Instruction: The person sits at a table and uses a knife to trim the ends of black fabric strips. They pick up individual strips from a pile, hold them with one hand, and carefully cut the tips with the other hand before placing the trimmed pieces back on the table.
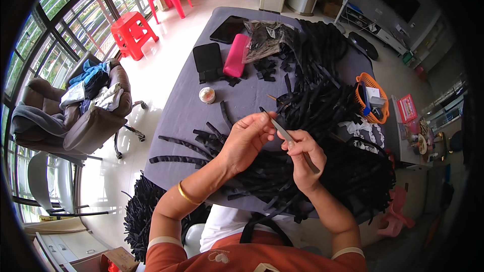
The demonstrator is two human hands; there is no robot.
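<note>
My right hand (308, 158) grips a slim grey metal tool (283, 131) that looks like tweezers, slanting up and left. At its far end is a small black piece (262, 109). The thumb and forefinger of my left hand (245, 138) pinch close around that end; exactly how they hold the piece is partly hidden. Beneath both hands, a thick heap of black fabric strips (264, 173) spreads over the grey-covered table (181, 113). More bundled strips (314, 105) lie beyond my right hand. A thin wooden-coloured stick (271, 97) pokes out of them.
On the table are a small round tub (207, 95), a black flat case (208, 59), a pink case (236, 56), a clear plastic bag (266, 39) and a dark tablet (228, 29). An orange basket (383, 98) stands right. Another black bundle (141, 215) hangs at lower left.
</note>
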